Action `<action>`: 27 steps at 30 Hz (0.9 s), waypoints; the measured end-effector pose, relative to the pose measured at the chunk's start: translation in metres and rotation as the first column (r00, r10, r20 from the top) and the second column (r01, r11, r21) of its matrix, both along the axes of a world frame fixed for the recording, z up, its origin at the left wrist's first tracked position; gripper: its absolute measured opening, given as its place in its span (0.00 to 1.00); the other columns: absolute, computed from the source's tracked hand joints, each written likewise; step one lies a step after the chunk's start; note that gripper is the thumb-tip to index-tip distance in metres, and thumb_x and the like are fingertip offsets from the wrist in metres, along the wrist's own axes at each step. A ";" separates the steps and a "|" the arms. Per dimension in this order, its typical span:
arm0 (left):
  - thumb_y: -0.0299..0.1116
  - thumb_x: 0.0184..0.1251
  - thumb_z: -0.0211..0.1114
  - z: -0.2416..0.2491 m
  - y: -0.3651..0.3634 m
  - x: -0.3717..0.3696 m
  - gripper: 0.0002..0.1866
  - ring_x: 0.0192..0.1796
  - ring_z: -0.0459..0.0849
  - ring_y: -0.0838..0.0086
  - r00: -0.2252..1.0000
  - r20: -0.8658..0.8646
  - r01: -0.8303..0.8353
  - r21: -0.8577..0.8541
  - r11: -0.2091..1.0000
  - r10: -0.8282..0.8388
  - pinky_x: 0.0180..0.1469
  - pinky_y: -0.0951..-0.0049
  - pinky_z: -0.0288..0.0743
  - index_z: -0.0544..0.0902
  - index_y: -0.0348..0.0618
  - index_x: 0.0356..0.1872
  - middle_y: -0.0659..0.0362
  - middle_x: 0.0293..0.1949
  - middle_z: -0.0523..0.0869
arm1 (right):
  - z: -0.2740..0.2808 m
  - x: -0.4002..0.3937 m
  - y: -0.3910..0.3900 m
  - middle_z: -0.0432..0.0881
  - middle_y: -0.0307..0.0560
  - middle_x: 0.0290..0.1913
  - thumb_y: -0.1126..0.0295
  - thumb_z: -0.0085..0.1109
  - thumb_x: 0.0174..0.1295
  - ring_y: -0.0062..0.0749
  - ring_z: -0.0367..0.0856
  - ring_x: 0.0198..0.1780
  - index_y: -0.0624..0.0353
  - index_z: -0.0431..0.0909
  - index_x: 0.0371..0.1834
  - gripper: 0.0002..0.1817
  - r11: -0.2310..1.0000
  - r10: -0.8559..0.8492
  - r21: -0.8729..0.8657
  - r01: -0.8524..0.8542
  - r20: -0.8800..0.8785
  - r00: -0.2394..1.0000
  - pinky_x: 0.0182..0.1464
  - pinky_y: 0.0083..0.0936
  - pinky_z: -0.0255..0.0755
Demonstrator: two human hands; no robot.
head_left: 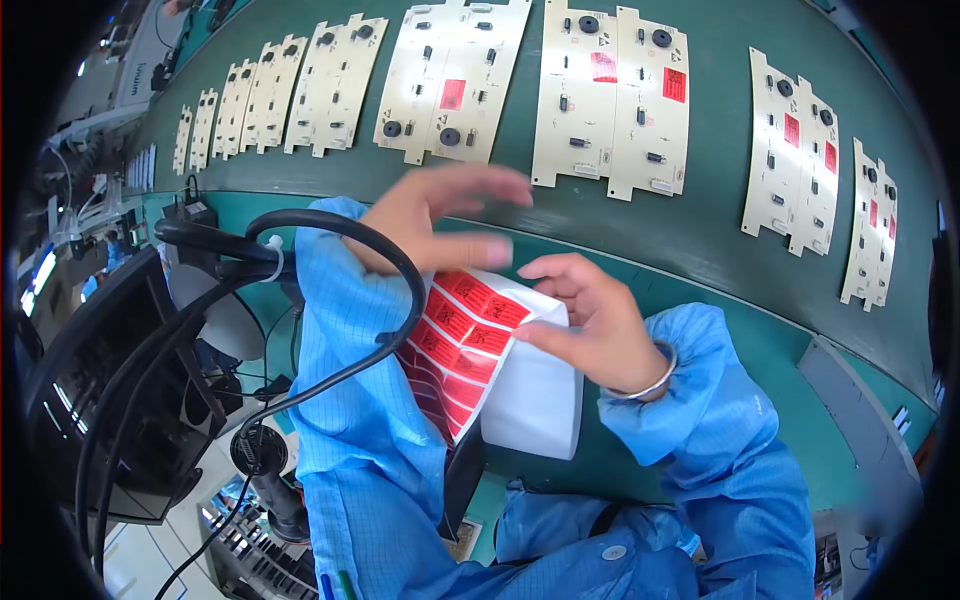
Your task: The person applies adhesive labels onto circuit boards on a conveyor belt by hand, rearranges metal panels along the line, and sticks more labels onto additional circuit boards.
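Note:
My right hand (595,325) pinches the edge of a sheet of red printed labels (460,345), thumb on top at its upper right corner. White backing paper (530,400) hangs beneath and beside the sheet. Just above the sheet's top edge is my left hand (435,220), slightly blurred, thumb and fingers apart with nothing visible between them. Beyond the hands lies a row of cream circuit boards. One pair (610,100) carries two red labels, and the pair to its left (450,80) shows a single red label.
Farther right, two board pairs (790,150) (870,225) bear red labels; several at left (335,85) show none. They lie on a dark green surface (715,220). A thick black cable (400,270) loops over my left forearm. A monitor (120,400) stands at left, a grey metal plate (860,410) at right.

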State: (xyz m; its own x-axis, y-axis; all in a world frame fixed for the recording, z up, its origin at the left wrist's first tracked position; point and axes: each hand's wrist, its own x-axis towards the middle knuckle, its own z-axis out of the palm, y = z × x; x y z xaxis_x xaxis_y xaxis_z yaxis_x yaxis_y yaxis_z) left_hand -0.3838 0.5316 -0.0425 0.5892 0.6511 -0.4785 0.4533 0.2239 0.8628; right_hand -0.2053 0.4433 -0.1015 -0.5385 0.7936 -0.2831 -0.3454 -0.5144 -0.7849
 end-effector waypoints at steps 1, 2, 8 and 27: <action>0.32 0.42 0.63 0.001 -0.002 -0.001 0.25 0.51 0.66 0.73 0.994 -0.028 0.104 -0.075 0.992 -0.107 0.55 0.71 0.55 0.68 0.37 0.46 0.56 0.45 0.71 | 0.001 0.004 0.003 0.74 0.43 0.31 0.79 0.56 0.45 0.20 0.73 0.33 0.62 0.62 0.44 0.21 1.000 0.003 -0.031 -0.003 -0.016 1.000 0.34 0.16 0.66; 0.31 0.38 0.66 0.002 -0.004 -0.003 0.29 0.54 0.64 0.73 0.975 -0.048 0.206 -0.151 0.967 -0.215 0.57 0.71 0.52 0.68 0.37 0.46 0.56 0.47 0.69 | 0.001 0.008 0.006 0.74 0.43 0.31 0.79 0.55 0.46 0.21 0.73 0.34 0.62 0.62 0.44 0.20 0.998 0.005 -0.062 -0.006 -0.031 1.000 0.34 0.16 0.67; 0.19 0.42 0.62 0.000 -0.019 -0.008 0.20 0.37 0.76 0.79 0.991 -0.108 0.023 -0.411 0.911 -0.074 0.42 0.81 0.68 0.69 0.37 0.40 0.58 0.31 0.78 | 0.003 0.015 0.017 0.73 0.45 0.38 0.74 0.60 0.44 0.24 0.72 0.39 0.61 0.62 0.45 0.23 0.997 0.020 0.066 -0.027 0.098 0.995 0.38 0.21 0.66; 0.27 0.51 0.58 0.014 -0.028 -0.037 0.10 0.37 0.76 0.76 0.962 -0.264 -0.141 -0.261 0.955 0.070 0.42 0.78 0.68 0.74 0.32 0.35 0.55 0.32 0.77 | 0.010 -0.007 0.022 0.75 0.49 0.30 0.77 0.54 0.45 0.33 0.76 0.31 0.63 0.68 0.39 0.15 0.912 0.034 0.380 -0.153 0.303 0.952 0.34 0.21 0.70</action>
